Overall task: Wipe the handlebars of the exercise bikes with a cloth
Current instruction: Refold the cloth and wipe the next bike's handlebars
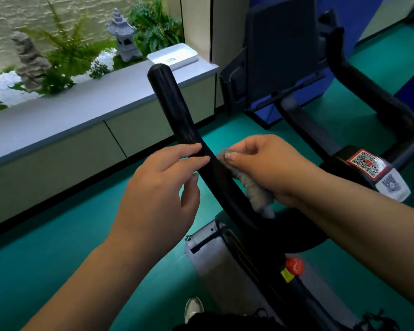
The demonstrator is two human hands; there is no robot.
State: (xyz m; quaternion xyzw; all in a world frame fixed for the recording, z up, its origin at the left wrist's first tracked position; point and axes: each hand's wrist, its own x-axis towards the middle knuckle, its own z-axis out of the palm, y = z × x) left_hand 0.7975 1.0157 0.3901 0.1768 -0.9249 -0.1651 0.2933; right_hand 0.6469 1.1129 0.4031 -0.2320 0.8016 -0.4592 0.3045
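Note:
A black exercise-bike handlebar runs through the middle of the view; its left bar (175, 111) rises to a rounded tip at the top. My right hand (270, 168) pinches a grey fuzzy cloth (253, 189) against the right side of that bar. My left hand (163, 185) is at the bar's left side, fingers apart, fingertips resting on the bar and holding nothing. The handlebar's right bar (378, 101) loops around at the far right, untouched.
A dark tablet holder (282, 48) stands at the bike's centre, with QR-code stickers (368, 163) and a red knob (294, 266) on the frame. A long grey ledge (81, 103) with a white tray (175, 56), plants and stone ornaments runs along the left. Green floor lies below.

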